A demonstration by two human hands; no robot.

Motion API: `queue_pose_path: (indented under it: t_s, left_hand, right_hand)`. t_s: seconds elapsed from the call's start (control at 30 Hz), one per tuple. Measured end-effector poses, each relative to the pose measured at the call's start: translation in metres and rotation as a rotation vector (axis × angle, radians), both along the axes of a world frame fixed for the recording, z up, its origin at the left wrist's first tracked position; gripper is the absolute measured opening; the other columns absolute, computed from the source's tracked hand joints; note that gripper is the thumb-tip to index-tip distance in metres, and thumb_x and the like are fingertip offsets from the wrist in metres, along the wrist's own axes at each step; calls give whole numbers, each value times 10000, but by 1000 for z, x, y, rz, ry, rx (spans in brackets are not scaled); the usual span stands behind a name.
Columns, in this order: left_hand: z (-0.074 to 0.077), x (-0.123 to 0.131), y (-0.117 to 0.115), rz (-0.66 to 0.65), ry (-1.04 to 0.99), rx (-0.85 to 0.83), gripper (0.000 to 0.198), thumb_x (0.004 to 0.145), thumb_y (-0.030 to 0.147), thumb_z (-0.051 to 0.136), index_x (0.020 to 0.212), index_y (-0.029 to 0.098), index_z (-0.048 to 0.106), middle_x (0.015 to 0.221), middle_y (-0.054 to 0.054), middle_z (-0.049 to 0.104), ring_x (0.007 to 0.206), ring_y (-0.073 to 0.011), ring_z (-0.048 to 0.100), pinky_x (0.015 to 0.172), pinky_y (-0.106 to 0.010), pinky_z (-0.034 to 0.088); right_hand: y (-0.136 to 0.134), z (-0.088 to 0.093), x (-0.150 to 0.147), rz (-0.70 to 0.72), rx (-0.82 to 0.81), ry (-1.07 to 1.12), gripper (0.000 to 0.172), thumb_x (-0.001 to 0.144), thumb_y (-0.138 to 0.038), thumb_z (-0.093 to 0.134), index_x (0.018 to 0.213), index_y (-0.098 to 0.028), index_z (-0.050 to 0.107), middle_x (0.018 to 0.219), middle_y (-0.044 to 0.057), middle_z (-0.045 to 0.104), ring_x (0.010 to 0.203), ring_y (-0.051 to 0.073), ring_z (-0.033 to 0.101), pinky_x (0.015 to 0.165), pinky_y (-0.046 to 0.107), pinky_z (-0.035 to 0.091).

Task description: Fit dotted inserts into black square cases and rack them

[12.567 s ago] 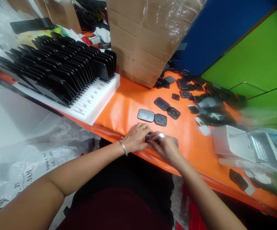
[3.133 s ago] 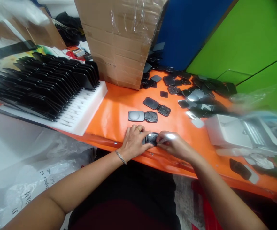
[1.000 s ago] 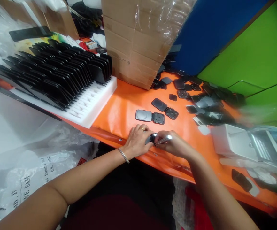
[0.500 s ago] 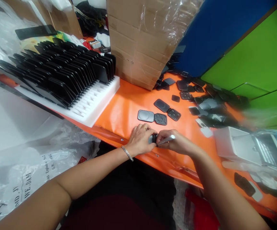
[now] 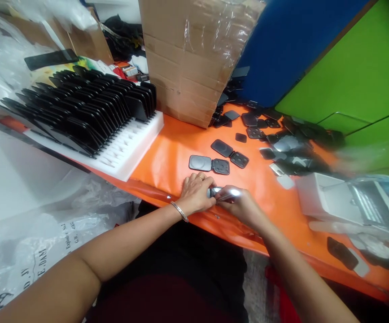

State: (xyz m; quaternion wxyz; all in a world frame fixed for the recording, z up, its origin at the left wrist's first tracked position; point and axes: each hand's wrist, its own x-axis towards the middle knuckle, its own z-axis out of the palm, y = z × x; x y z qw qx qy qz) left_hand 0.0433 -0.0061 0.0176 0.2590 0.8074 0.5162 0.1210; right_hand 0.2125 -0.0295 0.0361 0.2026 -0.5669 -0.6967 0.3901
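Both my hands meet at the near edge of the orange table. My left hand, with a ring and a bracelet, grips a small dark square part against the tabletop. My right hand holds a shiny metal tool whose tip touches that part. Most of the part is hidden under my fingers. Just beyond my hands lie two pairs of dark flat square parts.
A white foam rack full of upright black panels stands at the left. A taped cardboard box is behind the work spot. Several loose dark parts are piled at the right, near a white tray. Plastic bags lie at the left.
My hands stay on the same small part at the table edge; the metal tool's angle has shifted slightly. The view has shifted a little.
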Motion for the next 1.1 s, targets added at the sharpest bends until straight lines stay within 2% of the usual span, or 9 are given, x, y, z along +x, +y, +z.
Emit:
queue_pose_path:
  t_s: [0.2,0.33,0.53,0.63,0.7,0.8,0.93,1.03,1.1]
  left_hand:
    - [-1,-21,6,-316,-25,51,471,773,476,627,1181,277,501,1125,-40,472,1035,-246,413,892,-395,368]
    - [-3,-22,0,-224,-48,91,454,800,408,626,1228,313,505,1149,-29,474,1045,-227,416,908,-381,360]
    - [-6,-17,-3,-170,-55,103,446,784,403,648,1211,332,542,1132,-12,496,1037,-215,433,890,-373,377]
    - [-7,-16,-2,-144,-42,108,427,797,401,635,1208,325,549,1133,-14,500,1029,-214,434,896,-373,375]
    - [-8,-16,-3,-132,-30,134,422,810,408,617,1215,315,545,1139,-19,503,1027,-221,431,895,-383,371]
    - [-8,-16,-4,-143,-19,172,428,818,413,598,1228,307,537,1150,-29,503,1026,-229,432,878,-391,372]
    - [-6,-20,-3,-173,-40,182,410,816,390,588,1214,300,553,1139,-33,510,1023,-225,442,875,-383,379]
    - [-4,-27,3,-252,-57,179,411,799,361,599,1203,298,568,1141,-35,520,1032,-225,453,898,-385,382]
    - [-2,-33,8,-328,-69,198,402,804,316,593,1204,287,572,1140,-40,535,1055,-225,460,923,-386,385]
  right_hand:
    - [-17,-2,-12,-152,61,-55,83,707,-136,589,776,-178,607,673,20,656,585,163,603,573,267,472]
    - [-12,5,-11,-105,47,-84,85,707,-108,574,731,-184,602,670,18,662,609,169,619,582,260,467]
    - [2,13,-1,106,-71,-19,60,710,-142,598,743,-183,629,709,12,685,647,168,638,594,249,481]
    - [-7,15,-3,253,-161,-14,52,691,-139,618,699,-187,636,666,2,668,627,165,617,575,253,475]
    - [-20,19,-3,268,-172,-35,47,695,-147,631,691,-193,642,669,6,664,623,165,609,576,261,477]
    - [-38,31,4,159,-197,11,37,744,-225,645,728,-192,652,726,31,677,653,174,624,603,273,498]
    - [-46,42,22,-95,-199,175,199,741,-369,689,793,-177,677,794,69,696,707,202,648,599,280,518]
    - [-41,36,32,-354,-116,268,291,714,-427,716,816,-159,669,831,99,703,736,222,662,630,306,543]
    - [-36,27,35,-467,-58,316,316,692,-439,735,801,-155,652,818,100,698,759,230,667,687,331,554]
